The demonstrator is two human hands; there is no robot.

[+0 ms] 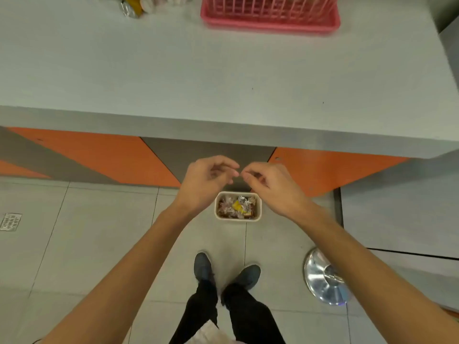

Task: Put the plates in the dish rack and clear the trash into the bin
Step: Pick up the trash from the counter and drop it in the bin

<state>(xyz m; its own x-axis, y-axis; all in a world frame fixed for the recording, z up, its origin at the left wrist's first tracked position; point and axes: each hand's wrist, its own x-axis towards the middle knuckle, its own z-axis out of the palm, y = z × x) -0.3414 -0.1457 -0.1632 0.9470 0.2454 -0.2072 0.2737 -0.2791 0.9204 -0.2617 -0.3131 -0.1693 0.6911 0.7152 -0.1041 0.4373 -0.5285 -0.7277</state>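
My forearms fill the bottom of the frame, running up to both hands hovering low in the middle. The left hand (207,181) and right hand (272,187) are loosely curled, fingertips almost meeting, nothing visible in either. Right below them, toward lower centre, the bin (238,219) stands on the floor tiles with crumpled wrappers inside, its long side running left to right across the picture. My shoes (203,266) are just short of it, and a shiny metal disc (323,281) lies on the floor at lower right. Now the bit that matters: more trash (131,7) sits at the upper left of the frame, on the far side of the counter (223,83), up and left of my fingers, so I'd say the left hand is the nearer one. The counter's front edge lies between us, so I'd have to rise over it first. After that it's bare worktop, and the pink dish rack (270,19) at upper centre is well off that line.
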